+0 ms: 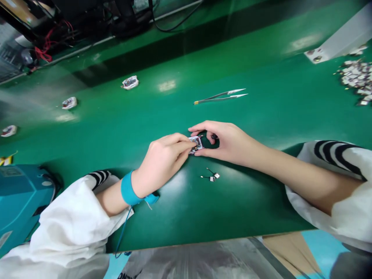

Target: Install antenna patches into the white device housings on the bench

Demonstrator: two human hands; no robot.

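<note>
The left hand [167, 155] is reaching in from eight o'clock, knuckles arching, its fingers bunching narrowly over the small device [199, 147]; whether they are pinching a separate part, I cannot tell. From between three and four o'clock, the right hand [225, 139] is curving into a C, holding the device between forefinger and thumb while its other fingers are curling inward. The device, a rounded white shell framing a circuit board, is sitting between both hands near the middle of the smooth, glossy green table [250, 197]. A teal band [130, 188] is circling the left wrist. At five o'clock from the device, two small squarish parts [213, 179] are trailing thin dark leads. Slim metal tweezers [221, 97] are lying at one o'clock, tips spreading. Similar white-shelled units [130, 82] are resting toward nine and ten o'clock.
</note>
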